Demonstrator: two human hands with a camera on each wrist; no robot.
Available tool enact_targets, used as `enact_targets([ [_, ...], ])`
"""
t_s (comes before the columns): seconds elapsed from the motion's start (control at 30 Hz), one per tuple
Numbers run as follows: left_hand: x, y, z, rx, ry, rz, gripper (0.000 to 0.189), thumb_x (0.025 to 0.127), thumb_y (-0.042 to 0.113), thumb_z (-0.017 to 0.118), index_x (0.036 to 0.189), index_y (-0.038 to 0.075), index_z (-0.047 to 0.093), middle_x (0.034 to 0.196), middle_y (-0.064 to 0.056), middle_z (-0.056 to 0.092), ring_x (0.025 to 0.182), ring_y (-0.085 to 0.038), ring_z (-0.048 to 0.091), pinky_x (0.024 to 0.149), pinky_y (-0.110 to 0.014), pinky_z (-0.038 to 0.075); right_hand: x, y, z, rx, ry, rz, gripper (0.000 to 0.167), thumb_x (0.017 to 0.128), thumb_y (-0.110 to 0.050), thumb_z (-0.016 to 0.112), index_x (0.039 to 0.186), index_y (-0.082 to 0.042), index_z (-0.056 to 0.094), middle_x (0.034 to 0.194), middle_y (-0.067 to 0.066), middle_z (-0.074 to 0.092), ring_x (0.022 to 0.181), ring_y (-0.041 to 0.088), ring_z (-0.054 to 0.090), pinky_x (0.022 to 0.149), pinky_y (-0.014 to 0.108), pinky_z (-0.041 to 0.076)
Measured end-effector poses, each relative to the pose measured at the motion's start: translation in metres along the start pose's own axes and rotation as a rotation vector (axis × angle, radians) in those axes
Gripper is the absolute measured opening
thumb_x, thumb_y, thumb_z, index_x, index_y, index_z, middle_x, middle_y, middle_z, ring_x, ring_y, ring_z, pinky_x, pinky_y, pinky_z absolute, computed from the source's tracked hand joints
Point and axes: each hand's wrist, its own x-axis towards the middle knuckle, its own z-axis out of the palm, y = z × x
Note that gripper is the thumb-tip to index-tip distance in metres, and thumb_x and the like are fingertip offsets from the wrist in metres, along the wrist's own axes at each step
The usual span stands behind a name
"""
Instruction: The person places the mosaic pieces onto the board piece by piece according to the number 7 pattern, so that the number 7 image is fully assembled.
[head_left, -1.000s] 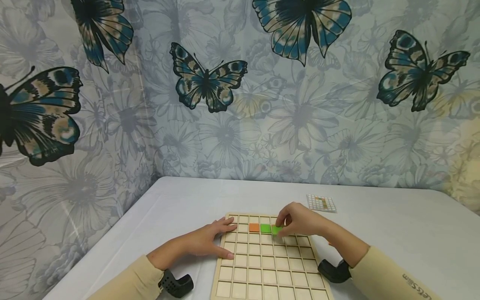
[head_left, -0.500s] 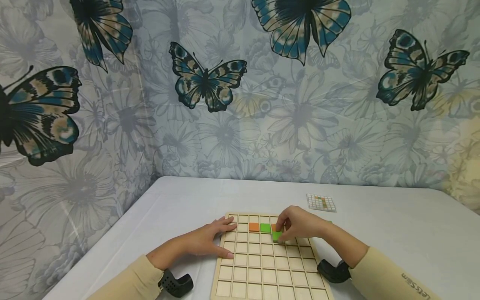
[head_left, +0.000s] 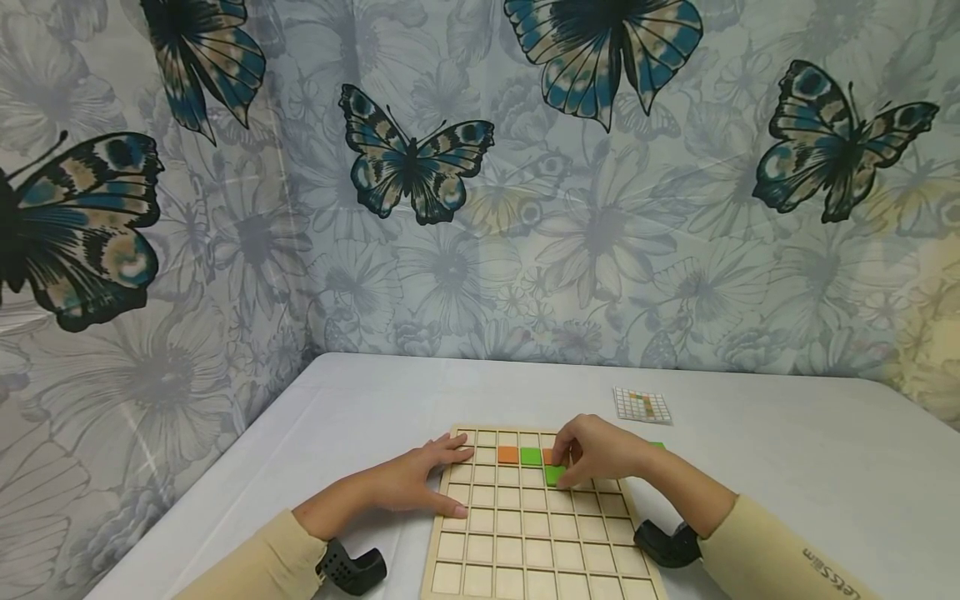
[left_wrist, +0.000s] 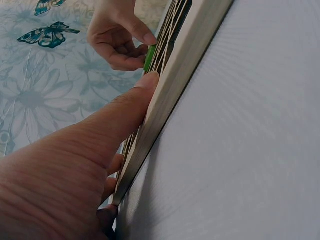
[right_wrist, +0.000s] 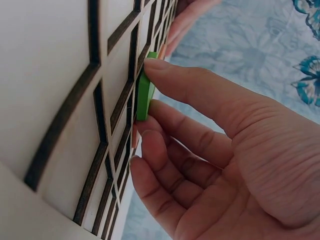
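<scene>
A wooden grid board (head_left: 480,575) lies on the table. My right hand (head_left: 603,446) pinches a green square tile (head_left: 553,476) between thumb and fingers. In the right wrist view this green tile (right_wrist: 143,96) stands tilted against the board's grid, its near edge raised. Just behind it, an orange tile (head_left: 547,456) is partly hidden by my fingers. To its left in the same row sit another green tile (head_left: 530,456) and another orange tile (head_left: 507,455). My left hand (head_left: 408,481), fingers spread, rests on the board's left edge.
A small card (head_left: 642,406) printed with a coloured grid lies behind the board to the right. Another green piece (head_left: 657,445) shows partly behind my right forearm. A butterfly-patterned cloth (head_left: 600,275) hangs along the back of the white table (head_left: 375,392).
My right hand has brought the green tile nearer by one row, from over the orange tile to the square in front of it. My left hand has stayed put.
</scene>
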Motion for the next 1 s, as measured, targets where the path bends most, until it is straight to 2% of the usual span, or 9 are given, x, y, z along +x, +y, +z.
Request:
enact_targets([
  [0.73,-0.0007,-0.0025,-0.0006,0.004,0.002,-0.006,0.079,0.078,0.042,0.073,0.144,0.018,0.038,0.157,-0.002,0.017,0.145,-0.032,0.006,0.112,-0.060,0.012,0.0023,0.0013,-0.0009,0.024,-0.008,-0.013,0.018,0.073,-0.014,0.078,0.084,-0.005,0.068,0.076,-0.002,0.065,0.063,0.003,0.056,0.058,0.021,0.050],
  [1.0,0.0009,-0.0021,0.0001,0.010,-0.008,0.003,0.079,0.079,0.043,0.072,0.145,0.018,0.037,0.157,-0.001,0.017,0.146,-0.031,0.005,0.112,-0.060,0.012,-0.0025,0.0018,-0.0081,-0.016,0.014,-0.007,0.016,0.075,-0.016,0.077,0.085,-0.007,0.070,0.077,-0.002,0.065,0.065,0.003,0.056,0.059,0.021,0.050],
])
